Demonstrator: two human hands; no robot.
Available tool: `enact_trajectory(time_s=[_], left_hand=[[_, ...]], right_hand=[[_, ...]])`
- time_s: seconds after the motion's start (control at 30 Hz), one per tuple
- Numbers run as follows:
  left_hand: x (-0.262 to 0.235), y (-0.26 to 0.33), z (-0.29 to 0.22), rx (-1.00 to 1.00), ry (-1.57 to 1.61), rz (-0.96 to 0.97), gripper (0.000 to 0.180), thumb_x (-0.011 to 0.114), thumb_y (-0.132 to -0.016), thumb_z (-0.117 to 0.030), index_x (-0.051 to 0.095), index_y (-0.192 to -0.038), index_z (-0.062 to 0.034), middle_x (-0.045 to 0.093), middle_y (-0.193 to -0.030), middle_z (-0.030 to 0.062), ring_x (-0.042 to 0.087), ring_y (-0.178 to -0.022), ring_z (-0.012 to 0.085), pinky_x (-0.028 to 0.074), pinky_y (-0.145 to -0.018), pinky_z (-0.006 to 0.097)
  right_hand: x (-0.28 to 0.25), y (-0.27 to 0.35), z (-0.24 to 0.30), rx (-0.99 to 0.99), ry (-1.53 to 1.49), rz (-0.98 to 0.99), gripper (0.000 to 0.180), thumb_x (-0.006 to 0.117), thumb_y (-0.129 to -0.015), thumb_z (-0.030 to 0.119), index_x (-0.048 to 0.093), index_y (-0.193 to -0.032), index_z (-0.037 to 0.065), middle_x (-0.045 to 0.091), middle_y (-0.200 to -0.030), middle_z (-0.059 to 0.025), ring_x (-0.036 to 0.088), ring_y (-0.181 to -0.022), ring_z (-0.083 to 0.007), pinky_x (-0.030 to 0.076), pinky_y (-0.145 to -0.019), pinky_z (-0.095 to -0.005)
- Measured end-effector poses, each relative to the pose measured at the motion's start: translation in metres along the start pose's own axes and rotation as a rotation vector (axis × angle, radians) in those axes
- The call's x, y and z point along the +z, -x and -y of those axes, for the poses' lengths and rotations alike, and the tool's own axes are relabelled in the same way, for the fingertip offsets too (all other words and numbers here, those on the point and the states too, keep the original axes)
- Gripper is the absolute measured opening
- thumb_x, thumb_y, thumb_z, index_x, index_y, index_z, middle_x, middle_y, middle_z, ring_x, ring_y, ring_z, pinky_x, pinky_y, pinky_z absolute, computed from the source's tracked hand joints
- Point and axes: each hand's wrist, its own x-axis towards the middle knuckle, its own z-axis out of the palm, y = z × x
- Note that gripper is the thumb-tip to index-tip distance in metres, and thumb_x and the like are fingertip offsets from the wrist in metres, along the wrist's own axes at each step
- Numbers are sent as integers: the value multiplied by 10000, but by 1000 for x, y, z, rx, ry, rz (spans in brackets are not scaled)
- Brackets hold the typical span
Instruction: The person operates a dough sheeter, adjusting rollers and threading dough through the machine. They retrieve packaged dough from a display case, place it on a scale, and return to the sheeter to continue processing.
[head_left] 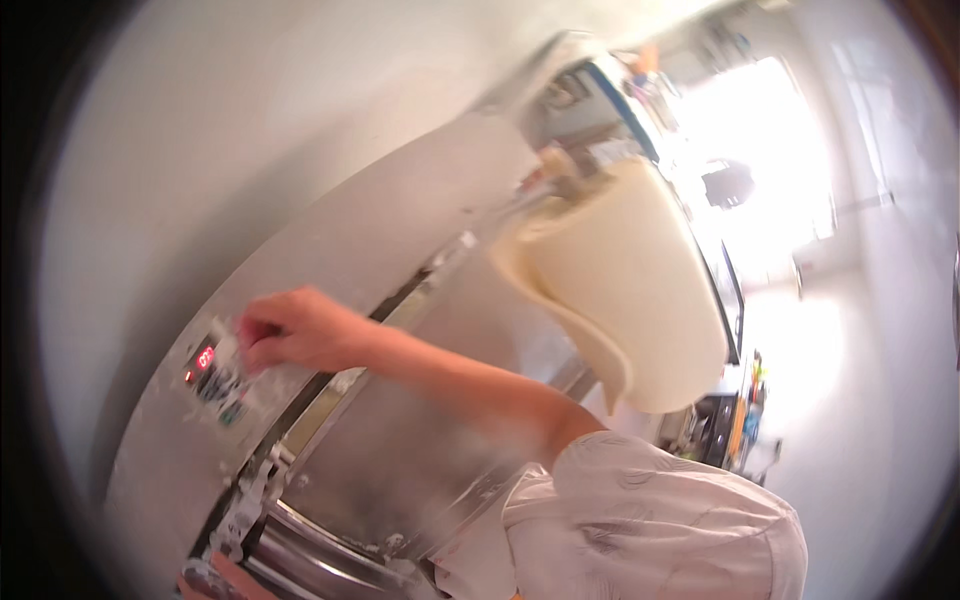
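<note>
My right hand reaches across to a small control panel with a red lit display on a pale machine. Its fingers are curled in, slightly blurred, and I see nothing between them. Whether a fingertip touches the panel I cannot tell. At the lower left edge, a part of my left hand shows, its fingers round a rounded grey handle-like part. Beside it lies a shiny metal roller. A thick, smooth cream sheet that looks like dough hangs in a fold beyond my right arm.
A flat metal surface with white powdery smears runs under my right forearm. Behind the sheet stands a blue-edged case. Dark shelving with colourful items is at the right, below a bright window. A pale wall rises behind the machine.
</note>
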Motion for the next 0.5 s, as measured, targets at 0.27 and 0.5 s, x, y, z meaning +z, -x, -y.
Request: enact_trajectory(time_s=[0.27, 0.5], left_hand=[[12, 2, 20, 40, -1, -65, 822, 689, -1009, -675, 594, -1289, 92, 639, -1107, 261, 669, -933, 445, 554, -793, 551], [12, 1, 13, 60, -32, -120, 780, 719, -1004, -626, 605, -1308, 83, 658, -1155, 282, 668, -1029, 483, 551, -901, 576]], right_hand=[[11, -1, -25, -139, -49, -101, 201, 856, -804, 171, 744, -894, 30, 745, -813, -88, 703, -754, -194, 559, -708, -379], [14, -6, -30, -178, -62, -132, 158, 827, -835, 129, 736, -915, 27, 731, -823, -72, 696, -778, -178, 562, -725, -368]])
